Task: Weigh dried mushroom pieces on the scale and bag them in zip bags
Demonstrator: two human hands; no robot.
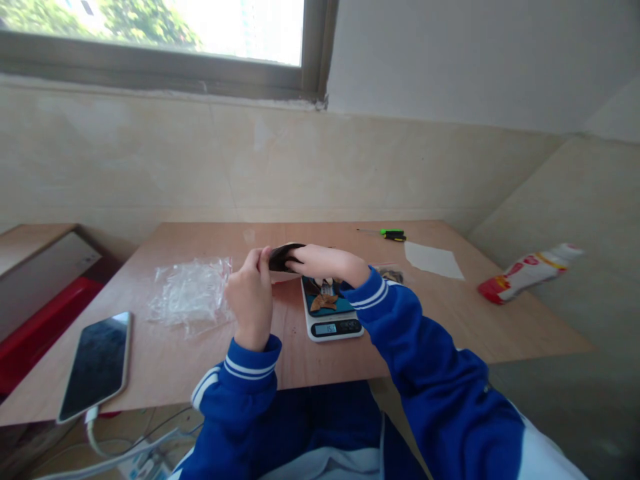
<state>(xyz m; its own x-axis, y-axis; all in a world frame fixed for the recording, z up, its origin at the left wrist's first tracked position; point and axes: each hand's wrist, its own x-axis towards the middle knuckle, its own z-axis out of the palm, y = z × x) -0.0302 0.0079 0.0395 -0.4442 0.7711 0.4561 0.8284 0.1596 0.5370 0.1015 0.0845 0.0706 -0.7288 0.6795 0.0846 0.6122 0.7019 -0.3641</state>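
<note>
A wide plywood table (200, 373) with a smooth, pale grain carries everything. On its left lie a crumpled heap of clear plastic bags (190, 293) and a flat, glossy phone (97, 363). A small white scale (333, 320) sits at centre. Above it, the left hand (250, 297) and right hand (325, 261) each pinch one end of a dark, thin pouch (283, 257), its long axis running left to right, held clear of the tabletop.
</note>
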